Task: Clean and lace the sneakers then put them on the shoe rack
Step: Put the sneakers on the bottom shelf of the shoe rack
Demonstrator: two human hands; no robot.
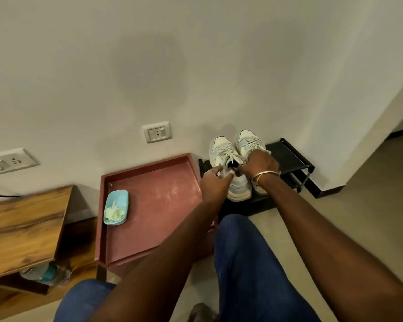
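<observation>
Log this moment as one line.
phase: racking | sneakers: paired on shoe rack | left hand: grips sneakers | right hand: grips sneakers

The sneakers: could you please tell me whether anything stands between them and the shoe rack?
Nothing visible does. Both sneakers already sit side by side on top of the shoe rack, toes toward the wall, with the left hand and right hand gripping them at the openings.

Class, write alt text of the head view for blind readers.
Left hand and right hand grip white laced sneakers standing on a low black shoe rack. A blue plastic dish sits in a red tray beside it.
</observation>
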